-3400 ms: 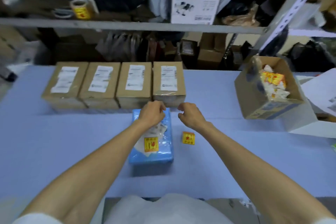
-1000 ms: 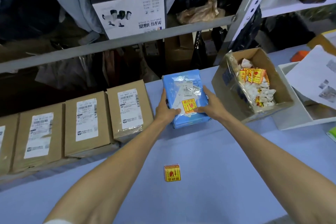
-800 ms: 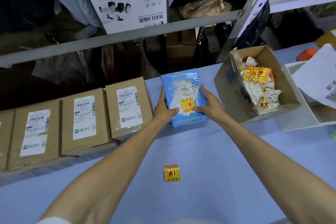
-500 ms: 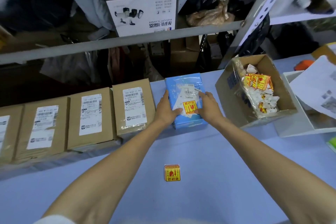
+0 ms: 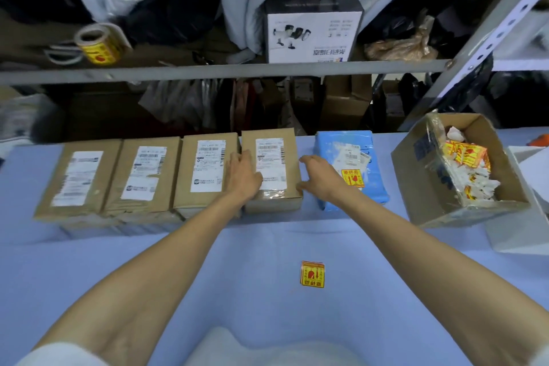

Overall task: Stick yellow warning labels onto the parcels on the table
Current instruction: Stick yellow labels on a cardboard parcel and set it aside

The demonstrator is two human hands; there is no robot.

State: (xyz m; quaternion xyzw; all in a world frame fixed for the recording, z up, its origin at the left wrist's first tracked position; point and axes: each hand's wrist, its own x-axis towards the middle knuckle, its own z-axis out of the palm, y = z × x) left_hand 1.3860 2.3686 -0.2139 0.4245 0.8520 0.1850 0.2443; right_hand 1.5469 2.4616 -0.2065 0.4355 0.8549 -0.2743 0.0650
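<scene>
On the light blue tabletop (image 5: pixel 89 276), a row of four brown cardboard parcels (image 5: pixel 142 172) is set side by side, and no yellow label is seen on any of them. The left grip (image 5: pixel 244 179) is laid with nearly straight fingers on the left edge of the fourth brown parcel (image 5: pixel 271 163), at the seam with the third brown parcel (image 5: pixel 205 169); nothing is closed in it. The right grip (image 5: pixel 319 180) is placed against the right edge of the same parcel, loosely spread, the thumb near the front corner, and nothing is held inside it either. The parcel is thus bracketed between both grips, and its long axis runs away from the person. Just to the right a blue plastic mailer (image 5: pixel 335 142) is lying, already carrying a yellow warning label (image 5: pixel 352 178). A small stack of loose yellow labels (image 5: pixel 312 274) is resting nearer the person, below the right grip, which is therefore judged the closer one. Probably the parcel is to be drawn straight back along its axis toward that stack.
</scene>
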